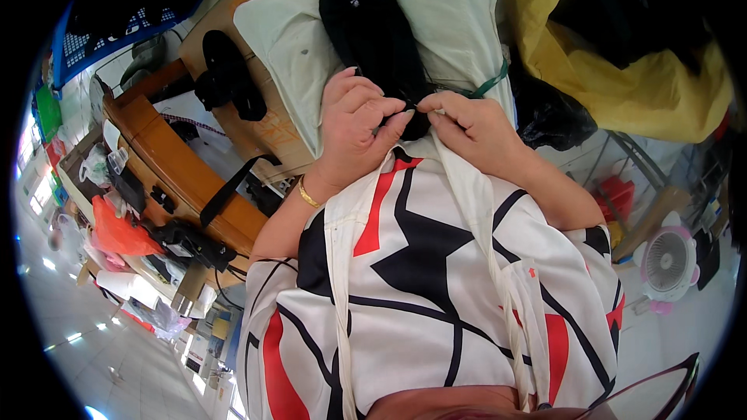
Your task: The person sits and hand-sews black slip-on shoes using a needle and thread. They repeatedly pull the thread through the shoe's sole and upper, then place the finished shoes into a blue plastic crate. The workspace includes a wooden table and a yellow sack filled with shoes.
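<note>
A long black piece with a soft, fabric-like look point(372, 31) lies over the white cloth point(443, 4) spread across my lap. One small shiny spot shows near its far end. My left hand point(359, 120) is closed at the near end of the black piece, thumb and forefinger pinched and the other fingers curled. Close on its right, my right hand point(471, 128) pinches too, its fingertips almost meeting the left ones. Whatever is between the fingertips is too small and dark to make out. White apron straps point(459, 179) hang just below both hands.
Black shoe-like pieces point(231, 74) lie on cardboard point(272, 128) at the left, beside an orange-brown wooden bench point(175, 159). An orange-red plastic bag point(120, 225) sits farther left. Yellow cloth point(622, 101) and a black plastic bag point(554, 113) are at right, above a small fan point(669, 258).
</note>
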### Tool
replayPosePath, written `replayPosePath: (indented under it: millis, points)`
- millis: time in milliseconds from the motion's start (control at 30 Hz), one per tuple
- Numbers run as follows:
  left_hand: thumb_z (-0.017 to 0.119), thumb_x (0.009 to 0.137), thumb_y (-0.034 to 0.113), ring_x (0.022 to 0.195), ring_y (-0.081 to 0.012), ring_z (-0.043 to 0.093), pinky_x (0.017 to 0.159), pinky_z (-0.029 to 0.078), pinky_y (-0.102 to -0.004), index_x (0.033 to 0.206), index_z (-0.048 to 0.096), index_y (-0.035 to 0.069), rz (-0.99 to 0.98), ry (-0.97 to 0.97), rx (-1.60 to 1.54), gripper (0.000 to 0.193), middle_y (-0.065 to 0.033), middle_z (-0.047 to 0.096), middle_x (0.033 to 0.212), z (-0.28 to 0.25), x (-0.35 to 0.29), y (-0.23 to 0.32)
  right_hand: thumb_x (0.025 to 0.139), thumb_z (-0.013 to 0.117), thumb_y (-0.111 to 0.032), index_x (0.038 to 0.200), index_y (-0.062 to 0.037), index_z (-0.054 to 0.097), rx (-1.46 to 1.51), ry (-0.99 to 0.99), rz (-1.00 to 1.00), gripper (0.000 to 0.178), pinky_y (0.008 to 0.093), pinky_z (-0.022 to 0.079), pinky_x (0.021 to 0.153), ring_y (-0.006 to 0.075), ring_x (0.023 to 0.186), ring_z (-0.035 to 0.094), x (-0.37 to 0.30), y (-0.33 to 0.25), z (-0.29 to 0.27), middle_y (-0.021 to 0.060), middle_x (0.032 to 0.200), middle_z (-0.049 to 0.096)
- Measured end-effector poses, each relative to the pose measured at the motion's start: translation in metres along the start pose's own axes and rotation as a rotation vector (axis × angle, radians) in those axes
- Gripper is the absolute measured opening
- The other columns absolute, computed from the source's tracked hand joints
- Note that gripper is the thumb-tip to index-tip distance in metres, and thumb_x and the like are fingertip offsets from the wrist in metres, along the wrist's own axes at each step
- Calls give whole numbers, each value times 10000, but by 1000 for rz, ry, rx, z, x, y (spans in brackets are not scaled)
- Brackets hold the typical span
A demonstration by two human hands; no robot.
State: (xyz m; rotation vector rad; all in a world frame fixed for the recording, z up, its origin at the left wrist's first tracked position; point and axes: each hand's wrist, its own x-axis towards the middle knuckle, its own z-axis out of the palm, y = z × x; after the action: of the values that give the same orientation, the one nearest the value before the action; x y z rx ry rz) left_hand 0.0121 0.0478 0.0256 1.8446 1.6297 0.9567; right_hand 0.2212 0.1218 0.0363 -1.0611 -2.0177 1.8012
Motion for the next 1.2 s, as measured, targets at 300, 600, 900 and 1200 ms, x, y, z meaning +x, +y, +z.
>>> replayPosePath:
  millis: [300,600,900,1200]
  points:
    - [806,702,123,870,-229,582,926,434,-458,862,703,121,100,63,91,190,-1,611,793,8,-4,-1,931,598,-91,1046,-27,633,-29,-53,52,136,341,527,661,306,734,683,9,-3,-3,152,841,695]
    - [835,688,125,872,-216,592,917,438,-441,876,720,139,97,75,118,221,15,646,822,7,-4,3,940,582,-84,1104,-20,638,92,-155,130,185,266,495,708,150,762,629,8,2,-10,95,882,689]
    - [831,687,110,886,-219,594,931,441,-447,863,713,134,95,50,104,213,11,642,818,6,-3,2,930,560,-99,1106,-10,677,166,-346,267,229,238,453,597,52,651,528,21,0,-32,15,772,648]
    - [831,673,115,889,-220,592,939,430,-445,844,701,131,101,48,147,215,10,633,809,5,-3,4,923,589,-126,991,-15,656,15,-264,194,146,281,457,579,122,605,544,28,-6,-21,68,701,632]
